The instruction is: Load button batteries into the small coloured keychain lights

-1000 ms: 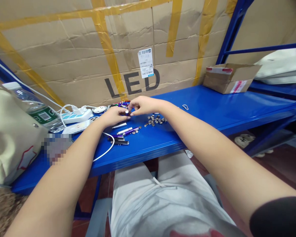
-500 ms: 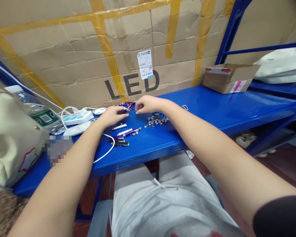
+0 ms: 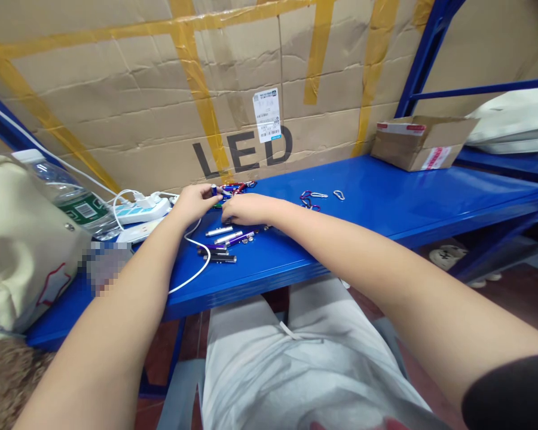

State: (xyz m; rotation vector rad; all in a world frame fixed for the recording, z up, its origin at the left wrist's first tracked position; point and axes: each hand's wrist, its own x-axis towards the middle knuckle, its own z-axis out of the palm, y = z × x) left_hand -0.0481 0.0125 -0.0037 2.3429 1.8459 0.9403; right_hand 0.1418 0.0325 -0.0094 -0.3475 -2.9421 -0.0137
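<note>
Blue tube (image 3: 214,190): held roughly upright near the back of the tabletop (image 3: 363,197), one end turned up.
Left hand (image 3: 193,203): the blue tube is pinched between thumb and fingers.
Right hand (image 3: 248,209): the fingers are bent downward just beside the left hand; whether anything is gripped by them cannot be told.
Stage: handling seems under way rather than finished; one tube is in hand, many pieces are left loose, and which are done with cannot be judged.
Loose tubes: silver tubes (image 3: 219,231), a purple tube (image 3: 241,239) and a black tube (image 3: 219,259) are laid nearer the front edge.
Button cells (image 3: 245,240): a few are scattered by the purple tube.
Coloured pile (image 3: 240,189): red and blue pieces are heaped behind the hands.
Carabiners (image 3: 319,194): set down beyond the right forearm.
Surroundings: the tabletop is flanked by a power strip (image 3: 147,210) and bottle (image 3: 83,209), and backed by taped cardboard (image 3: 138,119).
</note>
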